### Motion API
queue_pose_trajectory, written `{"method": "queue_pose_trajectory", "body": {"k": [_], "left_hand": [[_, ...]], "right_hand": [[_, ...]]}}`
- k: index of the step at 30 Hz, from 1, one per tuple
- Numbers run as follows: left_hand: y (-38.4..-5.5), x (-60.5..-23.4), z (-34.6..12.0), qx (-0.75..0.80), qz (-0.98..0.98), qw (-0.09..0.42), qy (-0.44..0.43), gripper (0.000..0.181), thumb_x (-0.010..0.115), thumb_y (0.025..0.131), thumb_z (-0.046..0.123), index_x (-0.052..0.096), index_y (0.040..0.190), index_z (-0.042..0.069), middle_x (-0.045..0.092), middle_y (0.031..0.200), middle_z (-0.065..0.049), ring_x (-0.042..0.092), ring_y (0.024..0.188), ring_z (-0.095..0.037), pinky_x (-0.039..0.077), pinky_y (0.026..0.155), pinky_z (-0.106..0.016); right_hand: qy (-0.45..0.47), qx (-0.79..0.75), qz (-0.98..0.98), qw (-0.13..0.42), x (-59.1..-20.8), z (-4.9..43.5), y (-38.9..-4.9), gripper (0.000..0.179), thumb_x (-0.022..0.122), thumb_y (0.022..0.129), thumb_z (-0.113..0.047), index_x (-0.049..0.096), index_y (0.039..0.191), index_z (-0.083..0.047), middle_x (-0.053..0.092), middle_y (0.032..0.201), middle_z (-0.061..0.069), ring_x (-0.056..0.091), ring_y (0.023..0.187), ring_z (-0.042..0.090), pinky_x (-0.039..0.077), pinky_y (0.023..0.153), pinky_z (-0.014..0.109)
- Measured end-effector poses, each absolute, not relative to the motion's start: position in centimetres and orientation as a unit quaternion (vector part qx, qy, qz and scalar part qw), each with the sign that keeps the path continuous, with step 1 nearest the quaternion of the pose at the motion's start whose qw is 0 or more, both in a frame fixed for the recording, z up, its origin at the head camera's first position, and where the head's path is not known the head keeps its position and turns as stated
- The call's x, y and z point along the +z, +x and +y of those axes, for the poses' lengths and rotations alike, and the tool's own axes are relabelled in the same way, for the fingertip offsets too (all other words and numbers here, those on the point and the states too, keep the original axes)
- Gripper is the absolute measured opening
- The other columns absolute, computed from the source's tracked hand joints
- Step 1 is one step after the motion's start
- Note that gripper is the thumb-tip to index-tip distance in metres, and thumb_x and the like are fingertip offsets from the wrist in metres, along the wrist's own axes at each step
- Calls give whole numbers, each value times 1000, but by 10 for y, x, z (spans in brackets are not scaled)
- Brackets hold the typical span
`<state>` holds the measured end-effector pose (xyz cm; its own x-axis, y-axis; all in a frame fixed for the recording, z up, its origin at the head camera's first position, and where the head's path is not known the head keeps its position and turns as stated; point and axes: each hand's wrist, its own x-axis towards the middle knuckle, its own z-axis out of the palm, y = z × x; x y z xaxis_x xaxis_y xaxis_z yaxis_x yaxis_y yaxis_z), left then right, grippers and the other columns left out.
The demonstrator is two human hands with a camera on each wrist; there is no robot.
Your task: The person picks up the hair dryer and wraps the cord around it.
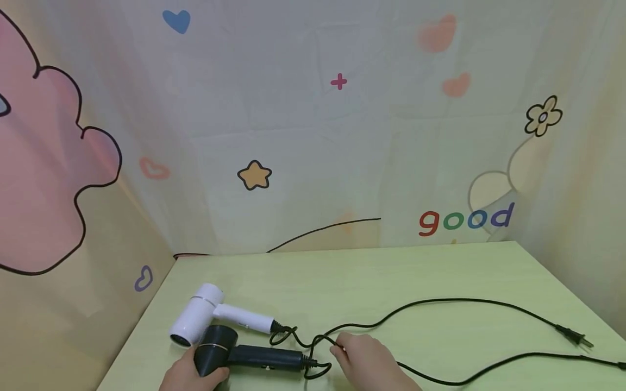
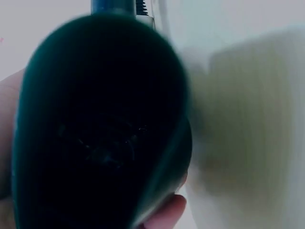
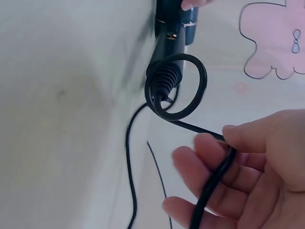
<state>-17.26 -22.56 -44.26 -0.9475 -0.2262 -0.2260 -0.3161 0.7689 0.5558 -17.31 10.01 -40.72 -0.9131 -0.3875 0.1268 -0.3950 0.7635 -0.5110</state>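
Pale green tabletop (image 1: pixel 430 271) across the lower frame; behind it a printed cloth (image 1: pixel 303 108), the word "good" at right. White hair dryer (image 1: pixel 205 308) lies lower left, just beyond my black hair dryer (image 1: pixel 254 357), partly hidden by it. Two dark cords tangle and cross between the dryers and my right hand (image 1: pixel 364 361); the crossings leave me unsure which belongs to which. One ends in a two-pin plug (image 1: pixel 574 335) at lower right; the other runs past my wrist to the right edge.

Left hand (image 1: pixel 191 376), bottom left: clamped round the black dryer's barrel, thumb on the near side, fingers round the left. Whether the dryer touches the table I cannot tell. Right hand, bottom centre: thumb and forefinger together, pinching a black cord (image 3: pixel 214 179); remaining fingers loosely bent, the cord passing across them in the right wrist view.

Black dryer at lower left of the head view: handle's long axis nearly level, dipping slightly rightward, cord end pointing right. Barrel slants down the frame; its dark open mouth fills much of the left wrist view. White dryer's barrel slants likewise, mouth toward lower left.
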Motion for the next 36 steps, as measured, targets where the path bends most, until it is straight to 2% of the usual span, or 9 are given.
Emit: {"method": "queue_pose_trajectory", "body": {"k": [3,6,9,14,23,28,32,36], "left_hand": [[-170,-439,-220,315,936,61,-146,85,72,70,47,45,121,-15,63,86,-17,58,71,-25,46,61,-34],[-167,-433,-213,323,935,36,-141,88,74,70,46,43,123,-17,62,93,-23,59,75,-26,47,63,-35],[-166,-427,-204,345,928,13,-138,89,76,70,45,42,124,-17,61,99,-26,59,78,-27,47,62,-34],[-168,-417,-185,378,916,-17,-132,83,78,70,41,45,124,-13,61,103,-24,59,80,-27,46,63,-34],[-179,-412,-147,422,896,-25,-139,96,73,75,46,25,137,-9,56,114,-31,61,86,-32,47,65,-38],[-187,-412,-132,443,887,-38,-126,100,74,74,47,19,139,-5,60,106,-27,61,82,-30,45,63,-35],[-192,-414,-121,461,879,-58,-105,101,76,73,42,16,141,-4,61,102,-26,61,80,-29,44,62,-35],[-198,-416,-111,460,880,-77,-94,105,75,75,39,11,144,-8,54,115,-32,59,90,-34,47,68,-40]], "right_hand": [[207,286,-936,24,-400,104,-172,18,56,95,-24,62,83,-13,55,64,-11,42,52,2,35,50,23],[203,301,-931,44,-393,107,-170,17,54,96,-24,64,92,-11,52,60,-12,40,49,0,35,49,21],[191,319,-926,69,-386,109,-168,15,54,96,-24,64,95,-12,46,55,-13,36,45,0,33,46,20],[160,341,-921,102,-376,115,-168,11,55,95,-22,64,94,-16,42,52,-14,33,42,0,31,45,19],[104,421,-898,74,-355,131,-170,17,55,95,-16,66,107,-14,50,61,-7,40,49,5,37,51,22],[86,492,-864,60,-348,139,-169,20,52,96,-11,67,109,-16,49,63,-2,41,51,7,38,50,22],[79,541,-834,69,-345,142,-169,22,51,96,-7,68,108,-15,50,64,3,43,51,9,39,49,23],[80,551,-826,90,-340,142,-162,21,52,96,-8,66,109,-17,54,69,5,44,53,11,39,50,23]]}}
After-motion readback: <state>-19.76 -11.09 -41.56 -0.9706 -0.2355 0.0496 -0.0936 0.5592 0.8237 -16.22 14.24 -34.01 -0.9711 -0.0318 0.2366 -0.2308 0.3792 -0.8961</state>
